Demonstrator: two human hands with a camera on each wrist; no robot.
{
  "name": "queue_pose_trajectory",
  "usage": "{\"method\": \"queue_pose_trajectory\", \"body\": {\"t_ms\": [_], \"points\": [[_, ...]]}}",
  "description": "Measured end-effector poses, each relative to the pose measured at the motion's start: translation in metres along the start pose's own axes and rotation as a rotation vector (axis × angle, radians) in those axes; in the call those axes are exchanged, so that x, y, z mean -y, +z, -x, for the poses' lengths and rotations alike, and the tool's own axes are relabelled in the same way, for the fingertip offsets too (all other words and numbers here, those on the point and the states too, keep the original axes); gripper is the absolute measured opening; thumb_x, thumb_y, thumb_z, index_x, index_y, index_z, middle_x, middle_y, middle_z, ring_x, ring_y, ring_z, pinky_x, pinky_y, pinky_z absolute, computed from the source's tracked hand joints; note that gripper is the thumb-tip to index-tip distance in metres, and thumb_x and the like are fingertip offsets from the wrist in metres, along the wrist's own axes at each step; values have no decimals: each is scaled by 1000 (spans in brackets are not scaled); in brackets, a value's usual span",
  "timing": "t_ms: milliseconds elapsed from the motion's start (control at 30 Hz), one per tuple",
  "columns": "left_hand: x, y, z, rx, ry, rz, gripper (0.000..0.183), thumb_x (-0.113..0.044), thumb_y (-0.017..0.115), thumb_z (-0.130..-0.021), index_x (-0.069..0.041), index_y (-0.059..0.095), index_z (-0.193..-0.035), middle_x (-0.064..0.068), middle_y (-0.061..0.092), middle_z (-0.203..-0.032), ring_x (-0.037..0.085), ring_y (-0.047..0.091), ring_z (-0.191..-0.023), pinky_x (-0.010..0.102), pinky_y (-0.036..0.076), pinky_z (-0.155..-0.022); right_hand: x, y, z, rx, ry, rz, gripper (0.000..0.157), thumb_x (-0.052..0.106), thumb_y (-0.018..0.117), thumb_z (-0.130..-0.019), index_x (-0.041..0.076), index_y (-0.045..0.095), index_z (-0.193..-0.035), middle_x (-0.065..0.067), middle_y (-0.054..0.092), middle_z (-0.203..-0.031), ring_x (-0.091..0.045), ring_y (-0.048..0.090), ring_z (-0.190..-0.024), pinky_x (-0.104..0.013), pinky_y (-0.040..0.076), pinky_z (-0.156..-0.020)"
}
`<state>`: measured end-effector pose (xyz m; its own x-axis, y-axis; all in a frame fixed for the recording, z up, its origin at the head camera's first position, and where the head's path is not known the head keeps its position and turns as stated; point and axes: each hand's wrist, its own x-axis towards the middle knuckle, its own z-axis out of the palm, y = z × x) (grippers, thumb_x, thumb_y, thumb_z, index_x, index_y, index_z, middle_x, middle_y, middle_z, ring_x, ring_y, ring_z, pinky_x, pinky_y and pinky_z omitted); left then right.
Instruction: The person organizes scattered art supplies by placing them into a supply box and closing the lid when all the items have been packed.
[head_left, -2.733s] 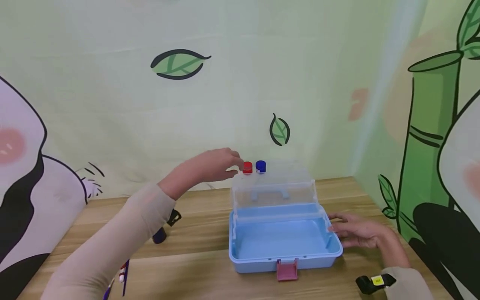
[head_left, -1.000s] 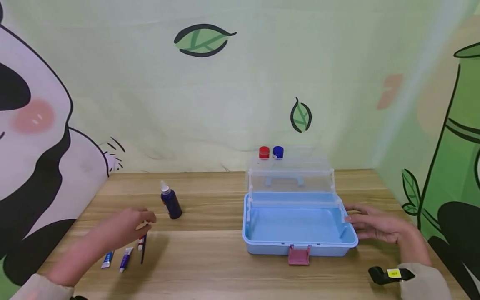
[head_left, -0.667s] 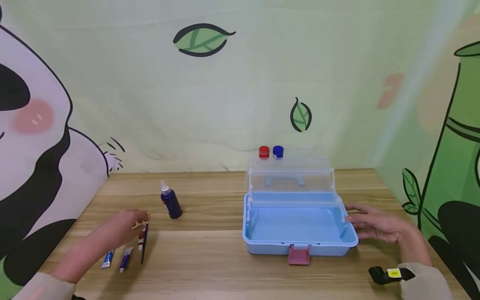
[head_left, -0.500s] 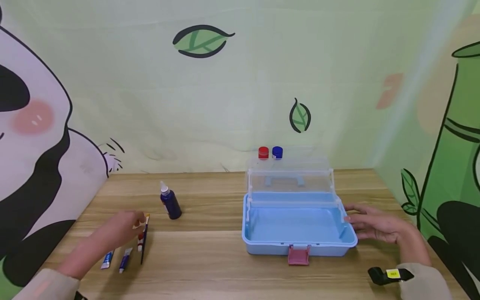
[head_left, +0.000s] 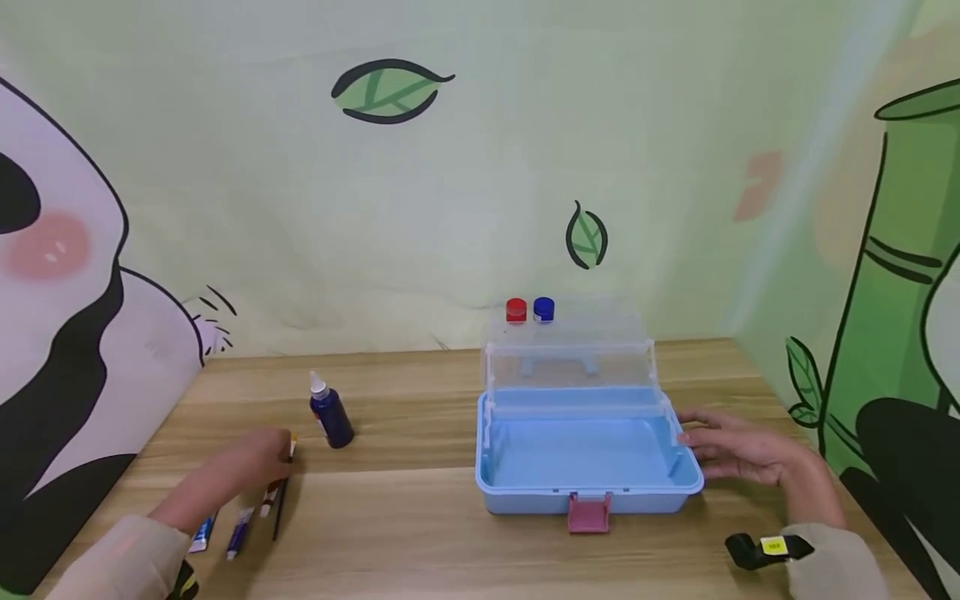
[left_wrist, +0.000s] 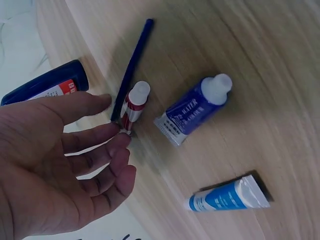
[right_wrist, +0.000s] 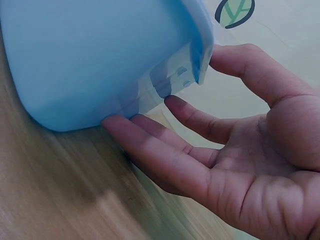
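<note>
My left hand [head_left: 258,458] is low over the table at the left, thumb and fingertips right at the upper end of a dark blue paintbrush [left_wrist: 132,70]. A red paint tube [left_wrist: 135,102] with a white cap lies beside the brush, close to the fingertips. A purple-blue watercolour tube [left_wrist: 192,110] and a light blue tube [left_wrist: 227,196] lie nearby. My right hand [head_left: 738,450] rests its fingertips against the right side of a light blue box [head_left: 585,502], thumb at the rim. The clear lid [head_left: 566,362] is tipped back, and nothing shows inside the box.
A dark blue bottle [head_left: 332,421] with a white nozzle stands beyond the left hand. A red-capped jar [head_left: 516,311] and a blue-capped jar [head_left: 543,310] show at the lid's far edge. The pink latch [head_left: 588,514] hangs at the front. A printed curtain [head_left: 465,208] closes off the back.
The left hand has come from the red jar behind the box down to the brush and tubes, its fingers lowering around the brush end. The right hand stays at the box; the view has shifted slightly.
</note>
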<state>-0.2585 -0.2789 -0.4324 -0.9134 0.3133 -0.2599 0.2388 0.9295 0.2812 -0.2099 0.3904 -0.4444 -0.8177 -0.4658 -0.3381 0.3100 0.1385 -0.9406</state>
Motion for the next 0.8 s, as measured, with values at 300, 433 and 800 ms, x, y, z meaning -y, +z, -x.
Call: {"method": "queue_pose_trajectory", "body": {"t_ms": [300,433,800], "points": [[3,2,-7,-94,63,-19,22,6,68,-76,-7,52,-72,1,52,-63,15,50,-55,28,41,-52,1,2,-1,-13,9,0,76,17,51,-107,-13,1,-155,-19,55,-138,-29,61,-120,-52,53,-98],[7,3,-8,-120,89,-5,26,6,68,-72,-11,48,-69,0,50,-62,13,50,-50,26,39,-50,1,1,-1,-16,7,-11,76,16,51,-107,-12,0,-155,-20,53,-140,-30,61,-121,-52,53,-98],[0,3,-7,-132,118,-98,30,7,70,-64,-11,48,-71,-2,46,-66,16,45,-60,28,37,-53,0,1,0,-7,-2,-18,76,17,51,-107,-13,0,-155,-20,53,-139,-29,61,-121,-52,53,-98]]}}
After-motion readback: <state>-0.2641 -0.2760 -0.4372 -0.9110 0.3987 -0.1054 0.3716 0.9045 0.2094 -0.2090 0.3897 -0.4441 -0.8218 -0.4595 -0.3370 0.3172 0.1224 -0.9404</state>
